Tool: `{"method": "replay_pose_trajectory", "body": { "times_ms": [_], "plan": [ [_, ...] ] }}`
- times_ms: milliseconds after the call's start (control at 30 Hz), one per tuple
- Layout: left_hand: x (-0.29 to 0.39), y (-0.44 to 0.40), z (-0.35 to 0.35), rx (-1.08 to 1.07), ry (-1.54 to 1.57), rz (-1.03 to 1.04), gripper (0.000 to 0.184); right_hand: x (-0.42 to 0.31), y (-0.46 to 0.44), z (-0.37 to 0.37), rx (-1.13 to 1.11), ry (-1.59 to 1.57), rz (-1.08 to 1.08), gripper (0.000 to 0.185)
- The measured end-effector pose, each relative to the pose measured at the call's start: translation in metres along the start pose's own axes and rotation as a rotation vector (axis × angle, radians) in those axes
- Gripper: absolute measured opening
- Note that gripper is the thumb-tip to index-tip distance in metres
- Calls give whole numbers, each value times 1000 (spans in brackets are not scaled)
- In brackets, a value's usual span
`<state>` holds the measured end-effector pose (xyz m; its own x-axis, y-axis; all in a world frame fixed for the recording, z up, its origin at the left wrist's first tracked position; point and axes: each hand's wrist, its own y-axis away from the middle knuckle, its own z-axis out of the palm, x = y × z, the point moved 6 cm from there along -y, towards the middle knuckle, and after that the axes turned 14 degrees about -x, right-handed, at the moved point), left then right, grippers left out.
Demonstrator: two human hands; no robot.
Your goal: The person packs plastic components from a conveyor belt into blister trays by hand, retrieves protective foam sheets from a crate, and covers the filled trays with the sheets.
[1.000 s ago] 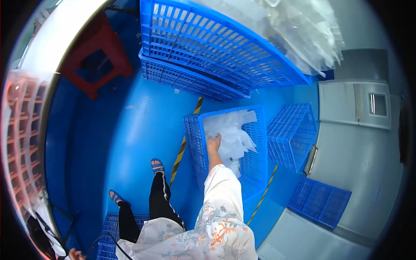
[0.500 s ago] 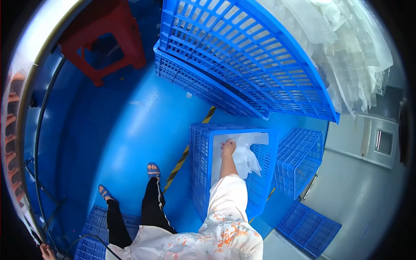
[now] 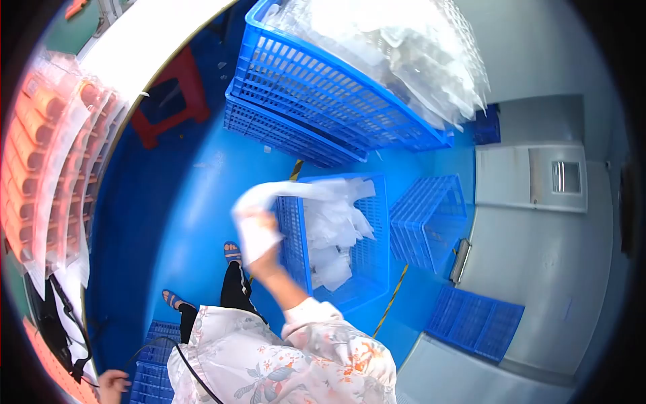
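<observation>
My right hand point(image 3: 268, 261) is raised left of an open blue crate point(image 3: 382, 236), closed on a limp white sheet point(image 3: 256, 232), likely thin plastic or foam. The sheet curls up from the hand and trails over the crate; motion blurs both. Inside the crate lies a loose heap of similar white sheets point(image 3: 333, 225). My left hand point(image 3: 114, 384) is low at the left edge beside a thin black cable, its fingers loosely bent and apart, with nothing visible in them.
A large blue crate point(image 3: 316, 74) heaped with clear and white plastic point(image 3: 404, 54) stands beyond. Another blue crate point(image 3: 424, 222) is to the right. Orange parts in layered trays point(image 3: 50, 155) rest at the left. A red stool point(image 3: 178, 101) stands under the white table edge.
My right hand has come out of the crate and moved left, bringing a white sheet with it. The view has turned left, showing more of the orange parts and my left hand.
</observation>
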<state>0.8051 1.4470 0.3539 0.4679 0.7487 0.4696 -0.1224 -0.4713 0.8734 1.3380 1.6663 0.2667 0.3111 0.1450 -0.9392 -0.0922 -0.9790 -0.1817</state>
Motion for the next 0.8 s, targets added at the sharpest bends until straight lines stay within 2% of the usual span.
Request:
{"method": "replay_pose_trajectory", "body": {
  "times_ms": [33, 100, 133, 167, 200, 233, 267, 300, 367, 400, 433, 467, 500, 533, 567, 600, 633, 667, 700, 733, 800],
  "plan": [
    [12, -10, 29, -131, 3, -50, 24, -9, 23, 46, -97, -318, -49, 19],
    [33, -39, 95, -345, 198, -5, 37, -26, 81, 123, -304, -519, 41, 15],
    [1, -73, 116, -400, 311, 74, 54, -33, 115, 159, -413, -597, 99, 13],
    [21, -94, 143, -300, 511, 112, 62, -39, 147, 186, -526, -665, 177, 11],
    [32, -121, 166, -409, 810, 165, 67, -44, 175, 203, -616, -727, 270, 10],
    [53, -139, 184, -361, 989, 179, 63, -48, 198, 211, -797, -884, 609, 13],
    [28, -174, 183, -287, 902, 232, 54, -43, 201, 206, -668, -741, 414, 17],
    [37, -184, 191, -283, 908, 169, 43, -45, 192, 192, -543, -590, 225, 22],
    [12, -201, 193, -141, 801, 73, 39, -20, 182, 164, -884, -866, 537, 36],
    [20, -202, 195, -119, 847, 66, 39, -7, 163, 128, -984, -753, 622, 47],
    [32, -201, 196, -93, 893, 62, 39, 15, 142, 93, -769, -317, 203, 49],
    [33, -199, 191, -34, 904, 48, 42, 56, 125, 57, -777, -515, 377, 41],
    [36, -199, 183, -43, 869, 89, 45, 118, 127, 22, -599, -515, 690, 33],
    [27, -200, 171, -7, 877, 117, 50, 150, 106, -35, -273, -773, 773, 25],
    [34, -197, 161, -16, 862, 137, 52, 214, 115, -86, -20, -680, 819, 24],
    [22, -195, 145, -3, 853, 137, 51, 282, 133, -130, 173, -559, 750, 27],
    [22, -188, 135, 11, 883, 111, 53, 350, 157, -164, 321, -207, 941, 31],
    [-20, -186, 108, 153, 1002, -3, 45, 415, 185, -182, 161, 145, 1033, 35],
    [-38, -178, 92, 96, 1028, -20, 43, 461, 198, -190, -9, 500, 1092, 39],
    [-26, -174, 99, 264, 995, -35, 42, 477, 186, -183, -189, 720, 1090, 40],
    [-64, -130, 79, 499, 771, -289, 51, 501, 174, -156, -556, 1140, 1041, 43]
  ]
}}
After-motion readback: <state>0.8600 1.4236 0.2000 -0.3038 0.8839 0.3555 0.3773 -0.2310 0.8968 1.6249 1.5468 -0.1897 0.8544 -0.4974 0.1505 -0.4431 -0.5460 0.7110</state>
